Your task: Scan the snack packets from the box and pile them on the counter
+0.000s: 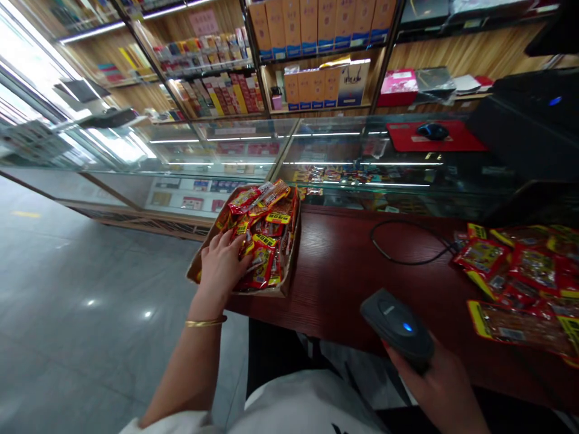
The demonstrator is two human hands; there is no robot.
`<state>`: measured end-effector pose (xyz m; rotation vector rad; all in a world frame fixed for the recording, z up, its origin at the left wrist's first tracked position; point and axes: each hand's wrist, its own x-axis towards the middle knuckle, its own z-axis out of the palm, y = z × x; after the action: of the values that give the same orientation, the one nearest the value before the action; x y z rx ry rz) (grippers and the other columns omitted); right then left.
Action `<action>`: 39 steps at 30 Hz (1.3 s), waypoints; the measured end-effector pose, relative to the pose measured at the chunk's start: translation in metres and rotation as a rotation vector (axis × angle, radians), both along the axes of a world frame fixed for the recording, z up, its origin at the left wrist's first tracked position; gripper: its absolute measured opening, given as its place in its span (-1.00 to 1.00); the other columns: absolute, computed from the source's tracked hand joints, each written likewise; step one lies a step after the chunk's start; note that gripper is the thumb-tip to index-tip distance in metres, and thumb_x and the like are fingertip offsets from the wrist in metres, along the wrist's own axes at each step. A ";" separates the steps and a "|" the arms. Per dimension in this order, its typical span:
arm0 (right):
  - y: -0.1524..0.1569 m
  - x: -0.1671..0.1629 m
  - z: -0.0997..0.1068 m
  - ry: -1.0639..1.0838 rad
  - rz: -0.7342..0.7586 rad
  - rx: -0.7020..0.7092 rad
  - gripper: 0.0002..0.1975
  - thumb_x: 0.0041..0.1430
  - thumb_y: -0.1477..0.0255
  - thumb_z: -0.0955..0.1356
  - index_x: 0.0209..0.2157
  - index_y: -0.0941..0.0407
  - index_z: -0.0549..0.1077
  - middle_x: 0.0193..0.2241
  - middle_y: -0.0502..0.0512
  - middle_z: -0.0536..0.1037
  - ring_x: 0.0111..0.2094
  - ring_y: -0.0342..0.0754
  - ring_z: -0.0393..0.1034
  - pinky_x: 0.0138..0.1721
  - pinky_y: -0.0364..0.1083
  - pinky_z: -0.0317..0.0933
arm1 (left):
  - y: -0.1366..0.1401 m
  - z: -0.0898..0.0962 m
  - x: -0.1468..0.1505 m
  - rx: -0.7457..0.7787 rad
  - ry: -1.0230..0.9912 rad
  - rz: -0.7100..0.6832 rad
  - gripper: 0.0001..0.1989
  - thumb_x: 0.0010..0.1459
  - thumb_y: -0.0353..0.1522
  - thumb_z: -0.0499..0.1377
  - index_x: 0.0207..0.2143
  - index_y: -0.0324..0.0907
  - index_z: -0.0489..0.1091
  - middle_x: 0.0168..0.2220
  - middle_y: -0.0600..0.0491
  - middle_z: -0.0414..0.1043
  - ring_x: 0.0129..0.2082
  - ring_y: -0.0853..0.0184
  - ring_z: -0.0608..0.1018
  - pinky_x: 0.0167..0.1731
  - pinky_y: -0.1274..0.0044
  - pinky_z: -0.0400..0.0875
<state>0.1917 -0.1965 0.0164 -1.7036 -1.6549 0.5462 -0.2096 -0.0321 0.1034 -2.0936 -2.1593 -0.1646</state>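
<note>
My left hand [222, 263], a gold bangle at its wrist, lies over the left side of a shallow cardboard box [289, 278]. Its fingers are apart and rest on the red-and-yellow snack packets [266, 256] heaped inside; the fingertips are partly hidden among them, and no packet shows lifted. Low on the right, my right hand [446, 383] is wrapped round a dark barcode scanner [393, 322] with a lit blue light. The scanner is held over the front part of the dark red wooden desk [335, 259], its head pointing up and left.
More snack packets [529, 271] lie piled at the desk's right end, beside a looped black cable [373, 241]. Behind runs a glass display counter [344, 141] bearing a red mouse pad [465, 141] and a mouse [432, 131]. Stocked shelves line the wall. Tiled floor [113, 301] lies left.
</note>
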 end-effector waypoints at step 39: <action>-0.013 0.007 0.016 -0.027 -0.089 0.021 -0.69 0.25 0.22 0.38 -0.15 0.15 0.62 -0.21 0.22 0.71 -0.18 0.15 0.64 -0.11 0.01 0.50 | -0.005 -0.101 0.177 -0.380 -1.543 -0.412 -0.63 0.08 -0.39 0.10 -0.16 -0.17 0.65 0.02 -0.03 0.61 0.04 0.15 0.59 0.12 0.36 0.41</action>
<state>0.1987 -0.2094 0.0328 -1.7668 -1.5894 0.4638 -0.0324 -0.0367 0.0025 -3.0842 -2.2114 -2.1617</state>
